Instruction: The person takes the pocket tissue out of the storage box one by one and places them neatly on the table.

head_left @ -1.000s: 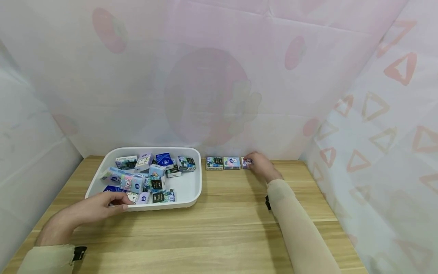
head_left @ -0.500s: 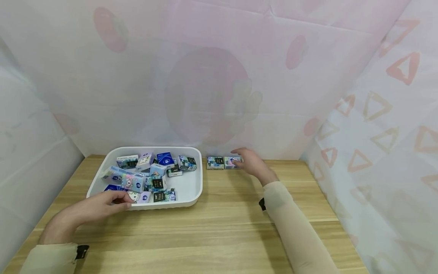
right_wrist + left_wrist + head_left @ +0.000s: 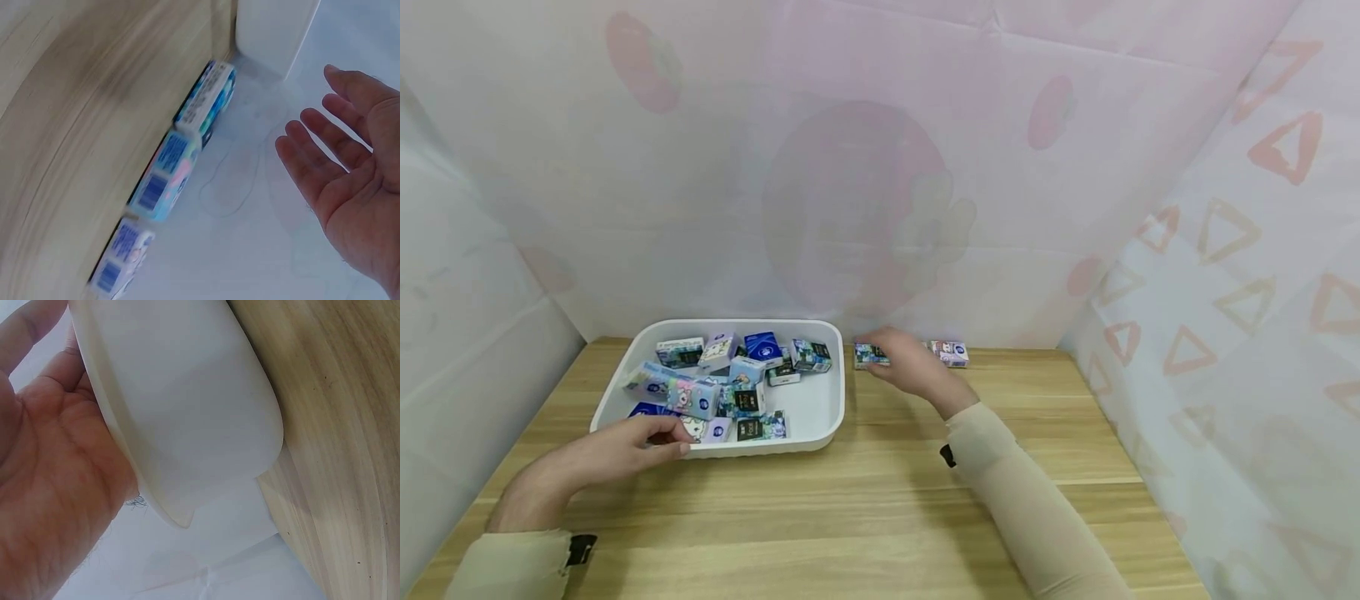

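Observation:
My left hand (image 3: 613, 454) is at the front left rim of a white plastic tray (image 3: 833, 417), its fingers over the edge and the thumb at the rim. The tray's outer wall (image 3: 187, 394) fills much of the left wrist view. Above a row of small tissue packs hovers my right hand (image 3: 917, 371), fingers extended and holding nothing. That row has a dark green-blue pack (image 3: 206, 97), a light blue pack (image 3: 164, 175) and a lilac pack (image 3: 122, 256). From the head, the hand mostly hides the light blue one.
Several mixed tissue packs, such as a dark blue one (image 3: 763, 348) and a pastel one (image 3: 692, 398), lie jumbled in the tray. Printed cloth walls (image 3: 865, 275) enclose the wooden table (image 3: 820, 517) at the back and sides.
My right hand has left the lilac pack, which now shows at the row's right end, and moved left over the other packs. The left hand stays at the tray rim.

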{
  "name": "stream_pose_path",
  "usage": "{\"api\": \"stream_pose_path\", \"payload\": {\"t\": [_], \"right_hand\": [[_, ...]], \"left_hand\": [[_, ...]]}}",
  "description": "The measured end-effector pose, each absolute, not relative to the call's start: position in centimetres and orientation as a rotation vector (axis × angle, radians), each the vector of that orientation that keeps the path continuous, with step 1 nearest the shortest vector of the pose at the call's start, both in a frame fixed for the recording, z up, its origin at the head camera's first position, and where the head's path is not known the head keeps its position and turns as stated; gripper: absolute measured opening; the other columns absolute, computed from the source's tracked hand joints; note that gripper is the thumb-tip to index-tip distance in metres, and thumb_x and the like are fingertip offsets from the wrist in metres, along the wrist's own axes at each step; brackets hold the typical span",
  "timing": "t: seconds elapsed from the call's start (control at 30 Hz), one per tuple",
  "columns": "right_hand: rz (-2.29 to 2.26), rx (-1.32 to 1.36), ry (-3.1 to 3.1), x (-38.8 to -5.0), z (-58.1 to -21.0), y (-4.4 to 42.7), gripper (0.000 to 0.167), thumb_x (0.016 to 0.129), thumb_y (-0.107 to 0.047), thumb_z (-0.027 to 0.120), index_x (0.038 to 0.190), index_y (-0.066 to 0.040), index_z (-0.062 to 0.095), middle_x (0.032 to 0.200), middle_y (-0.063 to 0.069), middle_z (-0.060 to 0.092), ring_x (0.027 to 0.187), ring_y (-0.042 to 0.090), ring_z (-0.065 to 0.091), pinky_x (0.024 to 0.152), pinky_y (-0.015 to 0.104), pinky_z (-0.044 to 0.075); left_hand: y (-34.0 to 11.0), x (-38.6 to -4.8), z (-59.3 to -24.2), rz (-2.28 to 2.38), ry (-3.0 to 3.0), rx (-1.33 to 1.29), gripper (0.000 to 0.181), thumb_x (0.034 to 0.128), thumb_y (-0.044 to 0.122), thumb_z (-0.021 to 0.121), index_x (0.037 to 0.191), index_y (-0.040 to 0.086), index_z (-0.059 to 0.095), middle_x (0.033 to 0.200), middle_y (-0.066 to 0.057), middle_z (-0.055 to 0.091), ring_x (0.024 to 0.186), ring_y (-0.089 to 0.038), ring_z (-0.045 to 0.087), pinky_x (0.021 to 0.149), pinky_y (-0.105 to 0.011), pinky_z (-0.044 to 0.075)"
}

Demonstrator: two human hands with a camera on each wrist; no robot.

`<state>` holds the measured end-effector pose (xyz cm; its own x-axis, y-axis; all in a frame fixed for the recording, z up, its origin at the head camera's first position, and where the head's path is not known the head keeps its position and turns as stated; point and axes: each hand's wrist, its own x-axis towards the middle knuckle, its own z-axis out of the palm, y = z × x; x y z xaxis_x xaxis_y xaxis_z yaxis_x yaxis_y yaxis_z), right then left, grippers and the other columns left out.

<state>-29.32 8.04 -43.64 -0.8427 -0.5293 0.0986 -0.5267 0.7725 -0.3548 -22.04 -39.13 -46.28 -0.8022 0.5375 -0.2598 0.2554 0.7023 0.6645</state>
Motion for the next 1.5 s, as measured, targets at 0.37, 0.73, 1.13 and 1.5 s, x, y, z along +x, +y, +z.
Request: {"api": "stream_pose_path", "payload": {"t": [0.37, 0.73, 1.13, 1.5], "right_hand": [[-0.458, -0.93, 2.881, -27.6, -43.0, 3.0, 0.049, 0.116, -0.023, 0.078, 0.162, -0.008, 0.069, 0.166, 0.011, 0.072, 0.156, 0.031, 0.068, 0.132, 0.047, 0.055], [-0.297, -1.082, 2.82, -26.8, -44.1, -1.4, 0.049, 0.117, -0.03, 0.077, 0.164, -0.016, 0.069, 0.167, 0.002, 0.071, 0.157, 0.021, 0.067, 0.131, 0.036, 0.054], [-0.298, -1.194, 2.685, -26.3, -45.8, -4.7, 0.049, 0.113, -0.03, 0.082, 0.159, -0.017, 0.073, 0.169, -0.001, 0.07, 0.164, 0.019, 0.06, 0.138, 0.032, 0.044], [-0.224, -1.217, 2.655, -26.6, -46.7, -6.3, 0.045, 0.112, -0.035, 0.084, 0.154, -0.023, 0.078, 0.156, -0.005, 0.077, 0.146, 0.013, 0.07, 0.125, 0.023, 0.054]], "left_hand": [[-39.1, -22.0, -46.0, 0.858, 2.466, 0.594, 0.015, 0.1189, 0.017, 0.068, 0.12, 0.006, 0.077, 0.108, 0.0, 0.069, 0.093, -0.005, 0.055, 0.08, -0.024, 0.05], [-39.0, -22.0, -45.9, 0.847, 2.482, 0.584, 0.015, 0.1187, 0.016, 0.067, 0.122, 0.004, 0.077, 0.109, 0.0, 0.07, 0.093, -0.005, 0.055, 0.08, -0.024, 0.05], [-39.1, -22.1, -46.3, 0.854, 2.475, 0.596, 0.015, 0.1191, 0.015, 0.067, 0.121, 0.004, 0.077, 0.109, -0.001, 0.07, 0.093, -0.004, 0.055, 0.08, -0.023, 0.05], [-39.0, -22.1, -46.2, 0.872, 2.461, 0.613, 0.015, 0.1186, 0.015, 0.067, 0.121, 0.004, 0.077, 0.11, -0.002, 0.071, 0.092, -0.002, 0.055, 0.079, -0.023, 0.051]]}}
